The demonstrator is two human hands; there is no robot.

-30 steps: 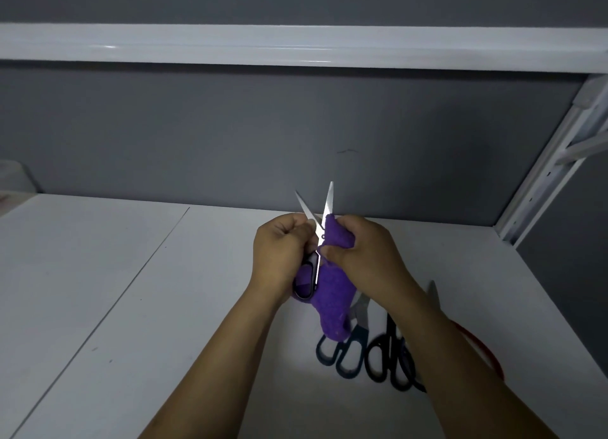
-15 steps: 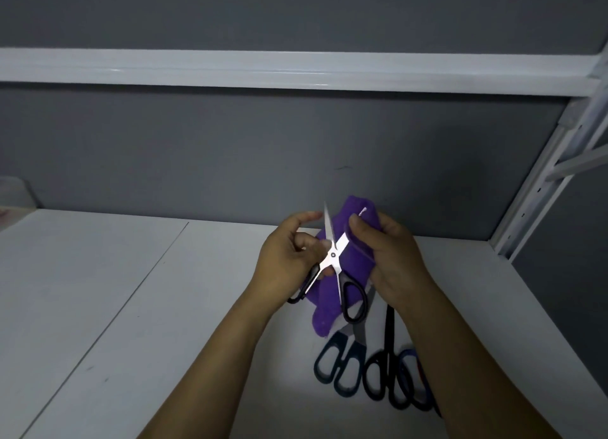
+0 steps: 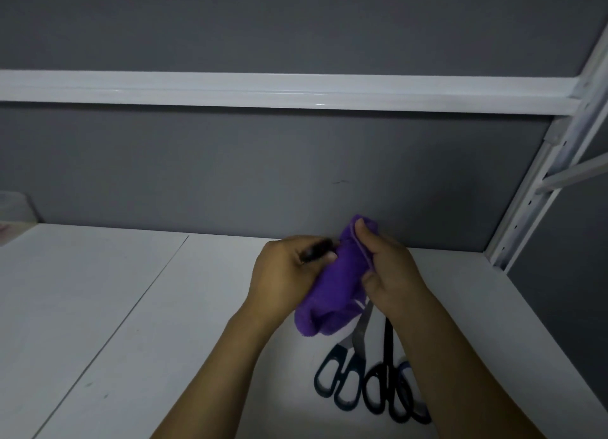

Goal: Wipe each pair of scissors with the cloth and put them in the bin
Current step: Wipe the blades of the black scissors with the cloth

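Note:
My left hand (image 3: 289, 270) grips the black handle of a small pair of scissors (image 3: 317, 253); its blades are hidden inside the purple cloth (image 3: 332, 290). My right hand (image 3: 388, 274) holds the cloth bunched around the blades, thumb on its top fold. Both hands hover above the white table (image 3: 131, 307), just in front of the grey wall. Below them, dark blue-handled scissors (image 3: 342, 379) and black-handled scissors (image 3: 388, 386) lie side by side on the table, blades pointing away from me. No bin is clearly in view.
A white shelf rail (image 3: 296, 91) runs across the wall above. A white slotted upright (image 3: 539, 188) stands at the right. A pale translucent object (image 3: 13, 205) sits at the far left edge. A seam (image 3: 131, 310) crosses the table on the left.
The scissors' blades, visible and pointing up before, are now wrapped inside the cloth. My right hand has closed the cloth over them, and the view has tilted upward.

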